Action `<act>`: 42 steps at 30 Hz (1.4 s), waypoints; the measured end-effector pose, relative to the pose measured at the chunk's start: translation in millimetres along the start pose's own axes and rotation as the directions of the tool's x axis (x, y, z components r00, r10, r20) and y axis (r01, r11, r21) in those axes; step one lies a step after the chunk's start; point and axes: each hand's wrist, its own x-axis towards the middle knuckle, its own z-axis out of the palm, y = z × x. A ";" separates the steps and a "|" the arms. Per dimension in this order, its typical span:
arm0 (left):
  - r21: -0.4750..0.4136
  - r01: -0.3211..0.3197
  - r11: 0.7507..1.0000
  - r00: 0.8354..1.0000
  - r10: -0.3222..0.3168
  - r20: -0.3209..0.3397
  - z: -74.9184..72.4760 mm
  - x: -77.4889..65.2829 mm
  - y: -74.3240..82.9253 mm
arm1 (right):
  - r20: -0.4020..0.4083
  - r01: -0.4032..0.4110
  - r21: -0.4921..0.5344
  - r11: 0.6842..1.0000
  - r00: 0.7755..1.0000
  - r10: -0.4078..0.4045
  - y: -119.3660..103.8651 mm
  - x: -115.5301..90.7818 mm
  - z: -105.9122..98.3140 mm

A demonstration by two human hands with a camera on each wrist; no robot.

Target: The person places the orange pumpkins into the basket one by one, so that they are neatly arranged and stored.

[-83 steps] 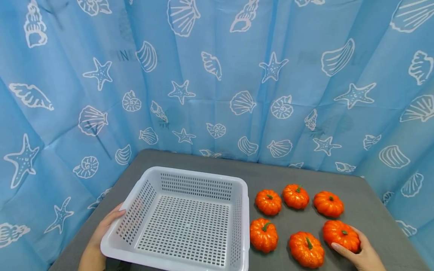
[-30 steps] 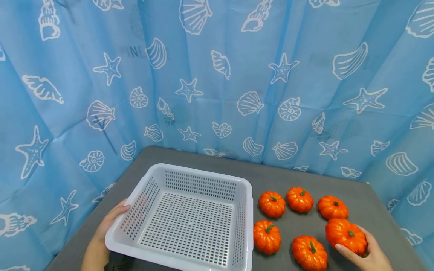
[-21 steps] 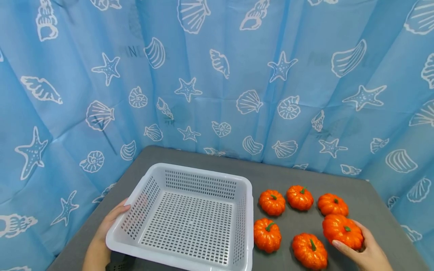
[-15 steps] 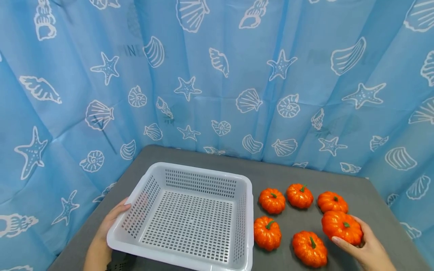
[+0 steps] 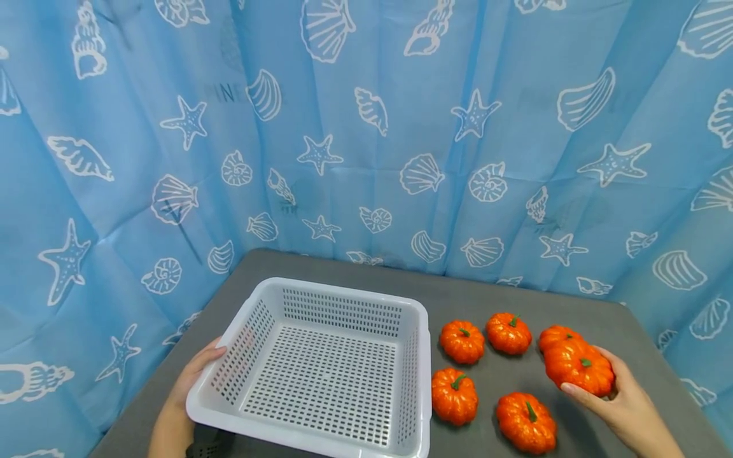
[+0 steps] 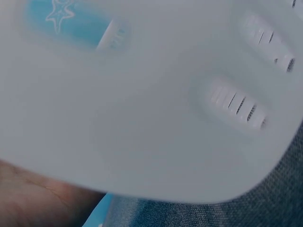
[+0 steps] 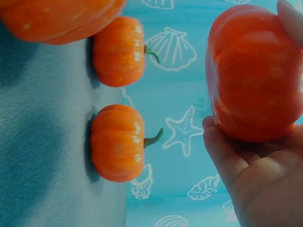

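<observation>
My right hand [image 5: 627, 401] holds an orange toy pumpkin [image 5: 578, 367] with a green stem, thumb on its near side and fingers on its far right side. In the right wrist view the same pumpkin [image 7: 258, 71] is clear of the table, gripped by the hand [image 7: 270, 184]. In the head view it partly covers another pumpkin [image 5: 555, 336] behind it. My left hand [image 5: 191, 375] grips the left rim of a white perforated plastic basket [image 5: 343, 289], which has nothing in it. Much of that hand is hidden behind the basket wall; the left wrist view shows mostly the blurred basket [image 6: 142, 123].
More pumpkins lie on the grey table right of the basket: two at the back [image 5: 462, 341], one close to the basket's right wall [image 5: 454, 395] and one at the front [image 5: 525, 422]. A blue shell-print curtain [image 5: 366, 127] hangs behind and around the table.
My right hand has lifted the pumpkin off the table and shifted it slightly up toward the back right one. The left hand still grips the basket rim; the head view has shifted a little.
</observation>
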 end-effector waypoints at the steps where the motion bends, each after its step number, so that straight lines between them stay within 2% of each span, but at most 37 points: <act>1: -0.009 0.001 1.000 1.000 -0.001 0.007 -0.2 0.1 -0.5 | -0.004 0.000 0.000 1.000 1.000 0.000 -0.7 0.4 -0.1; 6: -0.022 0.001 1.000 1.000 0.000 0.022 -0.3 0.4 -1.1 | -0.034 0.019 0.038 0.999 0.999 -0.018 -5.6 1.2 0.8; 11: 0.010 -0.009 1.000 1.000 0.009 0.012 -0.3 1.1 -0.3 | -0.073 0.081 0.055 0.995 0.994 -0.077 -12.2 1.3 0.5; 17: -0.014 -0.011 1.000 1.000 0.011 0.028 2.2 1.8 1.3 | -0.107 0.154 0.061 0.986 0.983 -0.147 -21.5 6.0 -1.4; 25: 0.054 -0.002 0.999 1.000 0.003 -0.016 3.6 2.7 0.9 | -0.120 0.255 0.078 0.964 0.962 -0.245 -38.8 18.2 -4.8; 34: 0.035 0.005 0.999 1.000 -0.005 -0.004 -0.5 1.2 -0.7 | -0.102 0.279 0.064 0.958 0.957 -0.272 -70.8 24.5 -5.5; 38: 0.032 0.005 0.999 1.000 -0.004 -0.007 -1.0 -0.1 -0.5 | -0.080 0.309 0.068 0.949 0.950 -0.303 -89.2 28.6 -5.0; 42: 0.026 0.012 1.000 1.000 -0.012 0.000 -0.7 -0.9 -0.3 | -0.079 0.357 0.070 0.931 0.933 -0.352 -106.5 31.8 -2.6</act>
